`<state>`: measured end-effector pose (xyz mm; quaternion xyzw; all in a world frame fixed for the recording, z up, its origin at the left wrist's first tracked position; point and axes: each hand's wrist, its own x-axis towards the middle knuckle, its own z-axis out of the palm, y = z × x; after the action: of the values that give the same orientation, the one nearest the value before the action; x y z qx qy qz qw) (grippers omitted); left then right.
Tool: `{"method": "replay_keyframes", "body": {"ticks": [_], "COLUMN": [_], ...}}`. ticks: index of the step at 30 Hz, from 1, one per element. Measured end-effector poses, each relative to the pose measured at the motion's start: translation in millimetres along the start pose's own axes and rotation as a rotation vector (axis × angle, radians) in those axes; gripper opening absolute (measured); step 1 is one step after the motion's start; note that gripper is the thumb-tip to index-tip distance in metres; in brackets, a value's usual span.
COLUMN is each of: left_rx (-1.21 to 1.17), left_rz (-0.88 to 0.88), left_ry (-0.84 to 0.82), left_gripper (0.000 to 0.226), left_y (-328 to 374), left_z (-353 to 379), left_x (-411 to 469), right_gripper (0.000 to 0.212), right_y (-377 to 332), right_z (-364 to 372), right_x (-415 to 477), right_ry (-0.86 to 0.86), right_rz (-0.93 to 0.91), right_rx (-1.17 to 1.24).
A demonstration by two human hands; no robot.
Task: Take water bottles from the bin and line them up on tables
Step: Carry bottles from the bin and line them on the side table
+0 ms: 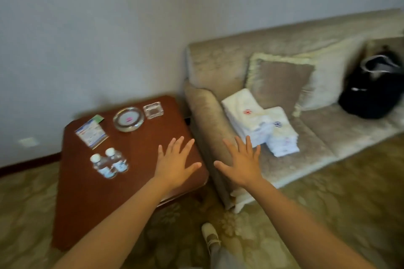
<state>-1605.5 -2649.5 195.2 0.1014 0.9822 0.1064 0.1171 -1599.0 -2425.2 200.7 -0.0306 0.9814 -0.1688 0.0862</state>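
Two water bottles (110, 165) stand upright on the brown side table (140, 155), side by side and touching, near the table's front-left part. Both have white caps (the picture is a little blurred, so the labels cannot be read). Behind the bottles on the same table lies a printed card (91, 132), and farther back there is a round glass ashtray (128, 119) with a small square glass dish (153, 110) just beside it.

The left hand (175, 165) is spread flat with all fingers apart above the right part of the table, and it holds nothing. The right hand (241, 162) is also wide open and empty; it is beyond the table's right edge, in front of the arm of the beige sofa (218, 72). Two stacks of folded white towels (260, 122) lie on the sofa seat, well apart from the table.
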Motion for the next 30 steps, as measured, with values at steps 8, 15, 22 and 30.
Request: {"method": "replay_keyframes", "body": {"ticks": [8, 15, 22, 30], "left_rx": [0.114, 0.153, 0.201, 0.209], "left_rz": [0.362, 0.693, 0.931, 1.209], "left_ry": [-0.050, -0.090, -0.151, -0.168], "left_gripper": [0.079, 0.109, 0.080, 0.079], "left_y": [161, 311, 481, 669], "left_z": [14, 30, 77, 150], "left_x": [0, -17, -87, -201], "right_gripper": [0.083, 0.082, 0.081, 0.081], "right_y": [122, 211, 297, 394], "right_z": [-43, -74, -92, -100], "right_x": [-129, -253, -403, -595], "right_ry": [0.157, 0.264, 0.374, 0.489], "right_rz": [0.384, 0.683, 0.919, 1.181], "right_rx": [0.036, 0.046, 0.099, 0.077]}}
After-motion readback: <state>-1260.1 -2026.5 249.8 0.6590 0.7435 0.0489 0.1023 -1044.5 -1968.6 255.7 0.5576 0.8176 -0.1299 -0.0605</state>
